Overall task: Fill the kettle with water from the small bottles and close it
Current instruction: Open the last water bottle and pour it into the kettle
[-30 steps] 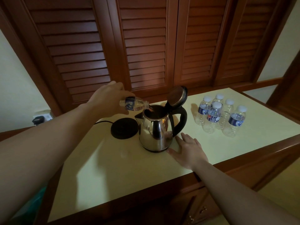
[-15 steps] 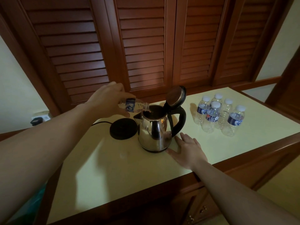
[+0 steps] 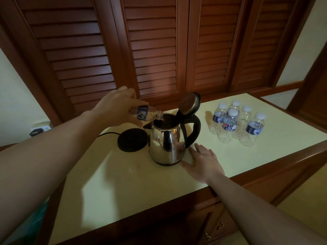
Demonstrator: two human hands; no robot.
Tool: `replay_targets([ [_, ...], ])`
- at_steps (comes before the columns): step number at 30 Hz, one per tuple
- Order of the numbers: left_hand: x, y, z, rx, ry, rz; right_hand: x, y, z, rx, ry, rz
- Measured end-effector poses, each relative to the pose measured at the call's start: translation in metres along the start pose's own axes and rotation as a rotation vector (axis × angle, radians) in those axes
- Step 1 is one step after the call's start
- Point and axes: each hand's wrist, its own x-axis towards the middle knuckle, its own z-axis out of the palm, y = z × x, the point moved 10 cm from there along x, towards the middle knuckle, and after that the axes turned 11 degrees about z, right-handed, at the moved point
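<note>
Two hands are seen over a pale tabletop (image 3: 123,183) backed by louvred wooden doors (image 3: 155,50). A steel kettle (image 3: 166,144) stands upright on the tabletop, off its round black base (image 3: 131,139), which lies just beside it to the left. The lid (image 3: 189,103) is raised on its hinge above the black handle (image 3: 193,131). Five small capped bottles (image 3: 235,124) are grouped to the right of the kettle, apart from it.

The left hand (image 3: 116,108) is held above and to the left of the kettle, its grip wrapped round an uncapped small bottle (image 3: 144,113). That bottle is tipped almost level, its mouth just over the kettle's open rim. Whether water is running from it cannot be told in the dim light. The right hand (image 3: 203,161) is laid flat on the tabletop just beside the kettle's foot, fingers straight and spread, nothing held; whether its fingertips touch the steel cannot be told.

Compared with half a second ago, little is changed: the same tilt is kept by the bottle, the right hand is unmoved, and kettle, base and bottles are where they were.
</note>
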Motion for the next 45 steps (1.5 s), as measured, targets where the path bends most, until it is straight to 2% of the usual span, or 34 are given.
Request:
replay_targets([
  [11, 0.002, 0.002, 0.0, -0.005, 0.005, 0.019, 0.0, 0.0, -0.001, -0.003, 0.015, 0.0],
  [17, 0.007, 0.007, 0.0, 0.105, 0.037, 0.094, 0.0, -0.001, -0.002, 0.003, 0.0, 0.004],
  [38, 0.028, 0.025, -0.017, 0.425, -0.043, 0.292, -0.001, -0.002, -0.002, 0.001, -0.001, -0.008],
  [42, 0.021, 0.02, -0.01, 0.361, -0.012, 0.226, -0.002, -0.002, -0.002, -0.006, 0.004, -0.021],
  [45, 0.008, 0.009, 0.004, 0.2, 0.031, 0.124, -0.001, -0.001, -0.001, -0.001, 0.013, -0.024],
])
